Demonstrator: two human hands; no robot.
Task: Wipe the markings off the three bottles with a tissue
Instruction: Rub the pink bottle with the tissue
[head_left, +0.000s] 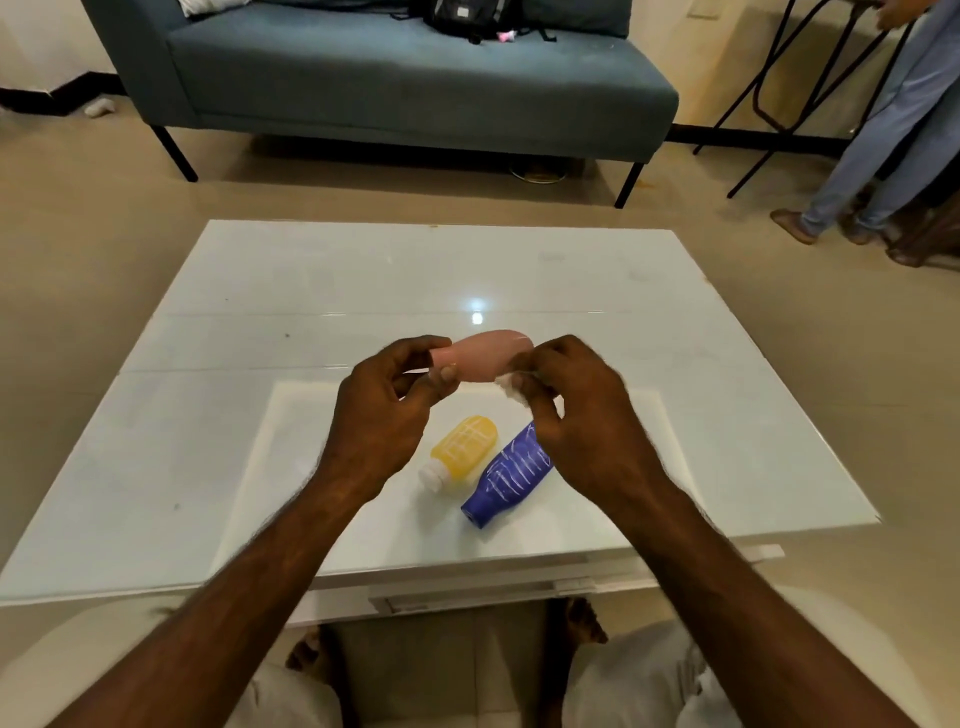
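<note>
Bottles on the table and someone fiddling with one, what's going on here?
A seated person is cleaning bottles. The left hand holds a pink bottle up over the white table, while the right hand presses a small white tissue against it. No marks show on its visible side. A yellow bottle and a blue bottle lie on the table, both carrying white scribbled lines.

Both bare forearms reach forward and converge, hands raised side by side. The left hand (387, 410) curls its fingers (447, 371) and thumb around the neck end of the pink bottle (485, 353). The right hand (576, 405) pinches a white tissue (508, 383) at its fingertips, pressed against the bottle's other end.
</note>
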